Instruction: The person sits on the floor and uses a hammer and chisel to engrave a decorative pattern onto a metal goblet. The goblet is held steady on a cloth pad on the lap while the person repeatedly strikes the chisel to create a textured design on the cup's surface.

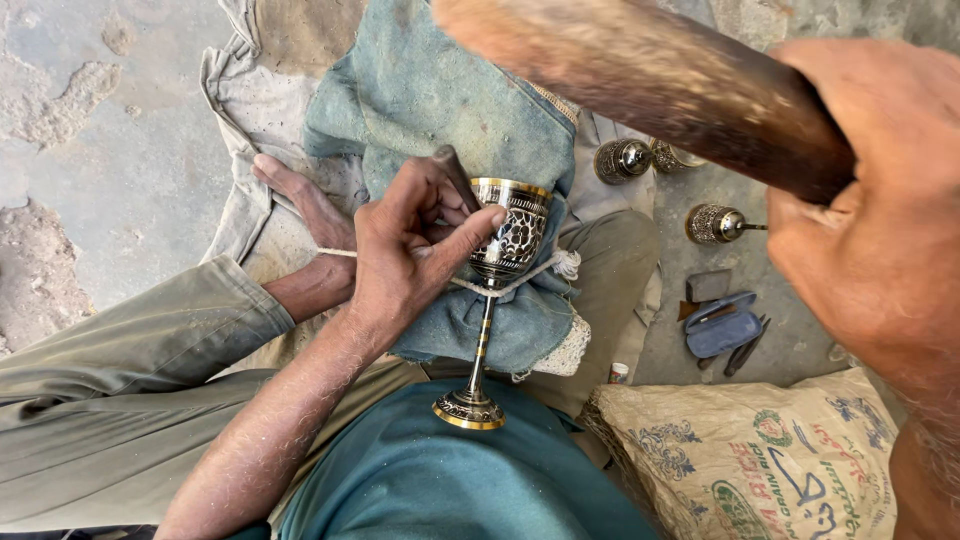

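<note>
— Down on my lap, over the faded blue-green cloth (pixel 420 90), lies the engraved brass goblet with black patterned bowl (pixel 508 238), its round foot (pixel 469 410) pointing back at my belly. A pale cord (pixel 530 272) runs across under the bowl and holds it against the cloth.

— And what are your hands doing?

— My left hand (pixel 410 250) is closed around a small dark chisel (pixel 456 178), fingers pinched together on it, thumb pressed against the side of the goblet's bowl. My right hand (pixel 880 220) is up near my face, fist clamped tight on a thick brown wooden mallet (pixel 650 85), blurred in the air above the chisel.

— How much of the cutting looks done?

— As I judge it, the side of the bowl facing up is already covered in pattern, and the stem has dark bands. How the far side stands I can't tell. The chisel sits at the rim band, so that part seems to be what's in hand.

— Anything else around?

— Three more small brass pieces (pixel 622 158) on the grey floor, a blue case (pixel 722 325) beside some tools, and a printed sack (pixel 750 460) at my right.
</note>
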